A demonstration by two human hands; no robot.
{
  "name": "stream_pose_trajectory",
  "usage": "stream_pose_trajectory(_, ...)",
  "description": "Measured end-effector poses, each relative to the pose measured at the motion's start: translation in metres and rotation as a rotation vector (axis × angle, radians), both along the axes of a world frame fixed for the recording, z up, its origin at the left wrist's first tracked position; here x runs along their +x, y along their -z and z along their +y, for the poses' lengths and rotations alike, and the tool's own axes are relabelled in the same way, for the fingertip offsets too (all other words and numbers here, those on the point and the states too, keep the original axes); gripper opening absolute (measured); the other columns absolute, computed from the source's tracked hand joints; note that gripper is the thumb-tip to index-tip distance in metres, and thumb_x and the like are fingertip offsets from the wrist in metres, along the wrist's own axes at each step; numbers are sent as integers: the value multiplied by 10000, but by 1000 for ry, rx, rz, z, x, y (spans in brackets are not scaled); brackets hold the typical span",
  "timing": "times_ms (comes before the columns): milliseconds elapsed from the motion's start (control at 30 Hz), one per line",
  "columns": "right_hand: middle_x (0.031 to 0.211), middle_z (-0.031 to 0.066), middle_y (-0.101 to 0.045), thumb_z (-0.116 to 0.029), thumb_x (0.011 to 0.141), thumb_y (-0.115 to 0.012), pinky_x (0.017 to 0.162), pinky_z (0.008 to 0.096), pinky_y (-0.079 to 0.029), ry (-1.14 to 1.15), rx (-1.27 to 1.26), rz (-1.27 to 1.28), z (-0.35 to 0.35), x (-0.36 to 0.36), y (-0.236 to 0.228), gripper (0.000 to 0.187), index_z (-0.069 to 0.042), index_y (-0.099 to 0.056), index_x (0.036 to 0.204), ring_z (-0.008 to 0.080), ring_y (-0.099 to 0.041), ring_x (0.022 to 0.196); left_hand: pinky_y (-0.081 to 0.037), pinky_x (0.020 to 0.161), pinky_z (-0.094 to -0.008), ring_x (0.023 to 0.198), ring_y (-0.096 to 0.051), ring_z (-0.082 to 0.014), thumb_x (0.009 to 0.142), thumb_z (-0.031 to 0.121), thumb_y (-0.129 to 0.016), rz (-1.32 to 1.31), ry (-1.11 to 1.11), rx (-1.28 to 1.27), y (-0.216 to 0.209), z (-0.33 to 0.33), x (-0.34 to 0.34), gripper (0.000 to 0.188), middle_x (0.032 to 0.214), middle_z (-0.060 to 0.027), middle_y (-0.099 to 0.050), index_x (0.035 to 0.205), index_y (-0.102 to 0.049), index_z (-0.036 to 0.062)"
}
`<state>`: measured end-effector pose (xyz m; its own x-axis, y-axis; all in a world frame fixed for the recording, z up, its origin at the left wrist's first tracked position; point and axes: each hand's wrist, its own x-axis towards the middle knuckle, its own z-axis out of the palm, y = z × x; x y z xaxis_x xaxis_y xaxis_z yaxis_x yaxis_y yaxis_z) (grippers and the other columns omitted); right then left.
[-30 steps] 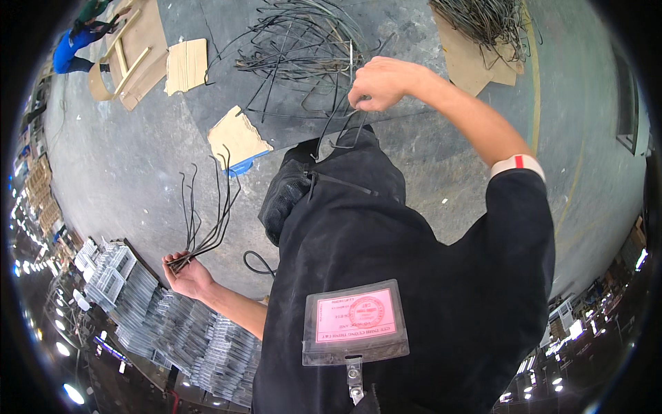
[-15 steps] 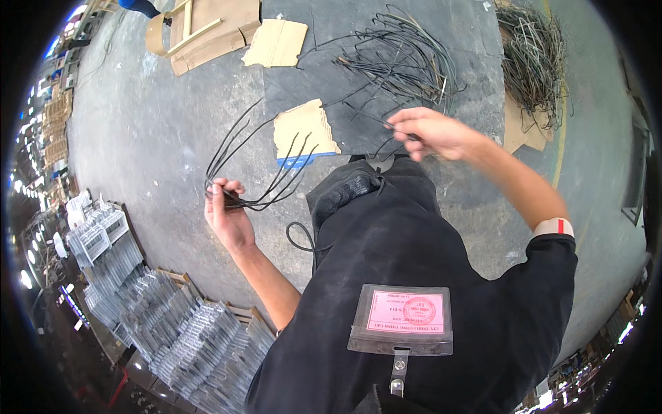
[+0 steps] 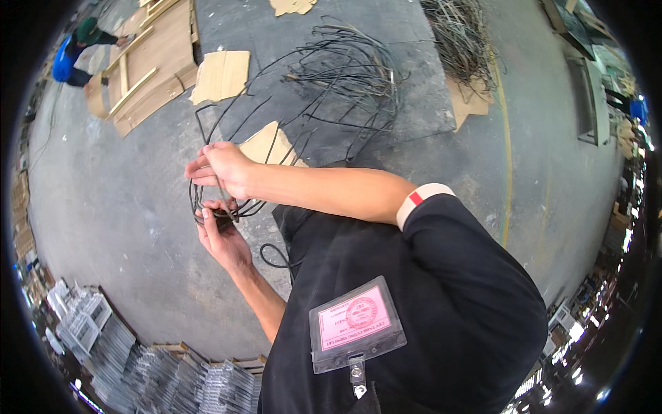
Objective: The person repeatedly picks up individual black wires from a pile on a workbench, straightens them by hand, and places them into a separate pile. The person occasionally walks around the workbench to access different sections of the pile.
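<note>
My left hand (image 3: 224, 241) is closed round a bundle of thin, bent black wires (image 3: 192, 200), whose curved ends fan out upward on both sides. Just above it, my right hand (image 3: 219, 168) reaches across my body with a bent black wire (image 3: 201, 123) in its fingers. That wire passes through the hand and comes down against the bundle, where fingers hide part of it. Beyond my hands, a loose tangled pile of similar black wires (image 3: 365, 76) lies on a dark sheet on the floor. A torn cardboard piece (image 3: 265, 147) lies partly behind my right forearm.
Another wire heap (image 3: 458, 41) rests on cardboard at the far right. A flat cardboard piece (image 3: 222, 76) lies ahead, near a large cardboard-and-wood frame (image 3: 155, 69) where a person in blue (image 3: 63, 58) bends. Stacked grey metal parts (image 3: 138, 372) stand at the lower left.
My right hand has moved left from beside the wire pile to the bundle, bringing a wire along. My left hand still grips the bundle. The view has shifted, showing the person in blue more fully.
</note>
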<state>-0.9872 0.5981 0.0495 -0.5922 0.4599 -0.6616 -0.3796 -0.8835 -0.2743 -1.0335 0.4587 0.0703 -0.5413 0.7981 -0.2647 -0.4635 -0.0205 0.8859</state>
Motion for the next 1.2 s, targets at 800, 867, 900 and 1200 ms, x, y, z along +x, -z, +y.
stream_pose_trajectory(800,795,12,-557,-283,1039,-562,715,440,-515,756,104,-551,23,318,202,270,-60,-546,1192,206,-582,670,-378,1045,-317,1145,-575,-141,1025,236,-629,-232,-102,-260,67,-33,-114,334,1171,-56,-671,1254,-627,-6)
stream_pose_trajectory(867,700,-29,-445,-235,1064,-502,611,369,-454,849,226,-385,27,313,162,177,-73,-540,1124,135,-449,564,-380,1043,-318,1127,-577,-137,1021,229,-634,-268,-188,-266,64,-36,-116,327,1165,-51,-667,1253,-633,-2)
stream_pose_trajectory(900,652,-50,-389,-211,1076,-472,559,334,-423,877,319,-256,31,313,142,147,-80,-536,1091,100,-382,512,-381,1042,-319,1118,-578,-136,1020,225,-636,-276,-168,-210,62,-38,-118,325,1162,-48,-665,1253,-635,0)
stream_pose_trajectory(1200,648,41,-540,-275,1030,-556,532,337,-397,361,786,-1293,23,349,152,286,-16,-651,954,135,-470,523,-448,1014,-293,1105,-612,-168,1013,127,-629,-430,-132,-123,49,-40,-121,275,1153,-82,-677,1240,-635,-29)
